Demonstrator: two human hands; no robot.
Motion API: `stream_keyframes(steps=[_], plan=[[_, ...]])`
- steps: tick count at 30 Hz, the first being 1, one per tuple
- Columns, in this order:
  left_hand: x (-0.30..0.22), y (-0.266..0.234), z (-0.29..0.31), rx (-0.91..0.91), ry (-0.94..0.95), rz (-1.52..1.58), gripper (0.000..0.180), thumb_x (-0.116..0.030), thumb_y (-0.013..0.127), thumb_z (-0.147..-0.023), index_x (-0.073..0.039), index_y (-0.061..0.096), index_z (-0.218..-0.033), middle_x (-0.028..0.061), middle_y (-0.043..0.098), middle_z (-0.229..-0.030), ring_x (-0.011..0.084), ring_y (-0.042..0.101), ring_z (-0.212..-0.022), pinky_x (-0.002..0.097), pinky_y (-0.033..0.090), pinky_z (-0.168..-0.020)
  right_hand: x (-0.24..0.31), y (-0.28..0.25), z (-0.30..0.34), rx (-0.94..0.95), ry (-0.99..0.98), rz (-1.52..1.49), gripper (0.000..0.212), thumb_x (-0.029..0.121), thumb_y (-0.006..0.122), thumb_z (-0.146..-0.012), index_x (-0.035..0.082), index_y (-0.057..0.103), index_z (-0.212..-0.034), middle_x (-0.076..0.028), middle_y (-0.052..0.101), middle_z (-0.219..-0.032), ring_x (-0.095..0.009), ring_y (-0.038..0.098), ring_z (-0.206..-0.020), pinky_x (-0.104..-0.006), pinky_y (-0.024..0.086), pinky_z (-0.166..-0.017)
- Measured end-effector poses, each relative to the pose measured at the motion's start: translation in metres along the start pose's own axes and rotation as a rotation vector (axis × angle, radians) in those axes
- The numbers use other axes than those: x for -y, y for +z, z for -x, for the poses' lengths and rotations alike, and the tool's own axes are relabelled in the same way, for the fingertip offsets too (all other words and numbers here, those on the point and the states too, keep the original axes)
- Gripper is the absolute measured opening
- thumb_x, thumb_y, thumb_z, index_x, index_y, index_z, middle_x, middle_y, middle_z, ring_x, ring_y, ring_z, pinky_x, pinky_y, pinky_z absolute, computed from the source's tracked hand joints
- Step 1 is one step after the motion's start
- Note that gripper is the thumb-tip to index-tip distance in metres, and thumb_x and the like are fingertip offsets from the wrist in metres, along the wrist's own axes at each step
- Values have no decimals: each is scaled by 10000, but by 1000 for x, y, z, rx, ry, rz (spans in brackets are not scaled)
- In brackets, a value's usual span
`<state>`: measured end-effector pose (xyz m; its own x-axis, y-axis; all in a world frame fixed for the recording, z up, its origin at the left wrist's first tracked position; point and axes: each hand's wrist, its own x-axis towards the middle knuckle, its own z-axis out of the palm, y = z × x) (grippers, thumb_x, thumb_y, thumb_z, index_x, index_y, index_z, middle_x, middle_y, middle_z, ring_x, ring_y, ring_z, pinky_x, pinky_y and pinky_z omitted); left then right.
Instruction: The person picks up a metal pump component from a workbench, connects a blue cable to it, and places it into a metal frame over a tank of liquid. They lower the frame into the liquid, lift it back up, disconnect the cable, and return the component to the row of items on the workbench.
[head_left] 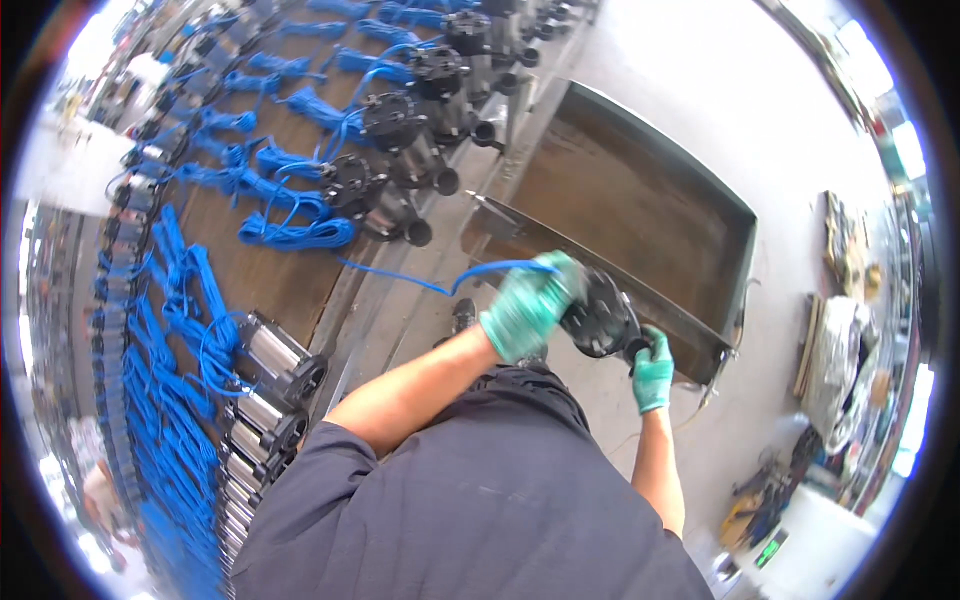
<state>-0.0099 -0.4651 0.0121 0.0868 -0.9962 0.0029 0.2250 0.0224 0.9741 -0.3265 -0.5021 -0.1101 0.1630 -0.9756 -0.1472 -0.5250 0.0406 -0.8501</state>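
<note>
In front of me a submersible pump (604, 318) with a black end hangs over the near edge of a metal tank. My right hand (654, 374), in a green glove, is closed round the short black outlet at its side. Slightly blurred, my green-gloved left hand (527, 305) is closed on a blue cable (485, 269) at the pump's left. That cable runs left across the gap toward a bundled blue coil (297, 232) on the bench. The left palm and part of the pump's body are hidden.
The open rectangular tank (640, 190) has a brown inside. On the left bench (285, 285) stand more pumps (370, 195) with blue coils, and others lie (280, 355) near my left elbow. Piled items (835, 375) and a white box with a green display (800, 550) are at right.
</note>
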Motion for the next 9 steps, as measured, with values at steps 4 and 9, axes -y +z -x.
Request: stream_keyframes(steps=[4,9], plan=[[115,-56,-24,-285,-69,-406,346,-363,533,-1080,-73,694,-979,27,660,-817,128,604,-750,296,501,-686,62,-30,-16,9,62,219,263,32,608,-860,28,713,-1101,-123,724,-858,-180,667,-748,-326,548,-711],[153,-75,-40,-248,-442,-686,567,-559,481,-1039,-44,717,-1021,234,713,-1093,399,670,-982,491,489,-849,89,-27,-37,43,-3,689,288,229,699,-832,71,734,-1070,-208,726,-969,-387,691,-955,-448,545,-863]])
